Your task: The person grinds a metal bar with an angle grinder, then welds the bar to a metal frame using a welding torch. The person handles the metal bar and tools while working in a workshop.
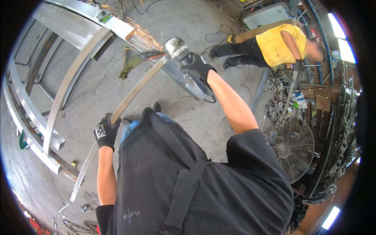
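My left hand [106,131], in a black work glove, grips a long curved flat metal strip [133,92] near its middle. The strip arcs from the lower left up to the grinder. In its black glove, my right hand [198,67] holds an angle grinder [178,50] whose disc end meets the strip's upper end. Orange sparks [147,35] fly up and to the left from the contact point. A square metal tube [129,33] runs diagonally just behind the grinder.
A curved steel frame of square tubes [47,113] lies on the concrete floor at left. A person in a yellow shirt [274,45] bends over at upper right. A floor fan [291,143] and piles of metal scrap [333,129] stand at right. Cables lie on the floor.
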`<state>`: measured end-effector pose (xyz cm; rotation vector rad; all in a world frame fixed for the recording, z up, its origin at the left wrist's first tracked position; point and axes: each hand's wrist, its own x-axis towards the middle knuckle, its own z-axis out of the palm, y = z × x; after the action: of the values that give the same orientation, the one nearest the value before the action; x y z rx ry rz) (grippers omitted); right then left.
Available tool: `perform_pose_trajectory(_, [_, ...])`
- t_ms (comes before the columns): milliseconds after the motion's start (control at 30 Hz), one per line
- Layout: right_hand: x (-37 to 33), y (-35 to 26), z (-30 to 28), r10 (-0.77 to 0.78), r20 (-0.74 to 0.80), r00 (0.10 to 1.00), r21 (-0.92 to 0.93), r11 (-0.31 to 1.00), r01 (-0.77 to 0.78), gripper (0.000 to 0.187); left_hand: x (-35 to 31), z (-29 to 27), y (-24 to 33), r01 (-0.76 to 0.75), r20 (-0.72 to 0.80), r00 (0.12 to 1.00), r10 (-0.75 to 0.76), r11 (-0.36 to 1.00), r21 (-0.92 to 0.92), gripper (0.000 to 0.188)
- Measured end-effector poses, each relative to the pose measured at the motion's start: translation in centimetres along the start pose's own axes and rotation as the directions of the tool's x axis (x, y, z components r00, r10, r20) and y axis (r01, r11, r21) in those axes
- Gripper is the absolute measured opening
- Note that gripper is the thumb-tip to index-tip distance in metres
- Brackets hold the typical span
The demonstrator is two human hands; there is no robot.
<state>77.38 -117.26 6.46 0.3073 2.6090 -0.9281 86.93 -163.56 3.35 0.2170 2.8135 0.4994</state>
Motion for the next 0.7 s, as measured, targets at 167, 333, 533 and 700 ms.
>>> perform_pose_trajectory(167, [-0.1,-0.3,-0.3,0.042,-0.024,0.999,-0.059,0.997,-0.043,0.077,0.2,0.4,-0.4,0.018,0.05,0.999,-0.02,0.999,0.028,0.039])
perform_pose_trajectory(333, [0.9,0.4,0.2,0.001,0.009,1.0,-0.071,0.997,0.0,0.08,0.4,0.7,-0.7,0.018,0.062,0.998,-0.022,0.998,0.052,0.043])
perform_pose_trajectory(533, [0.7,0.1,2.1,-0.025,-0.008,1.0,-0.009,1.0,0.025,0.082,0.4,0.5,-0.5,0.061,0.116,0.991,-0.065,0.997,0.036,0.04])
perform_pose_trajectory(700, [-1.1,-1.0,2.8,-0.013,0.047,0.999,-0.06,0.998,0.016,0.08,0.4,0.5,-0.4,0.015,0.063,0.998,-0.017,0.999,0.03,0.039])
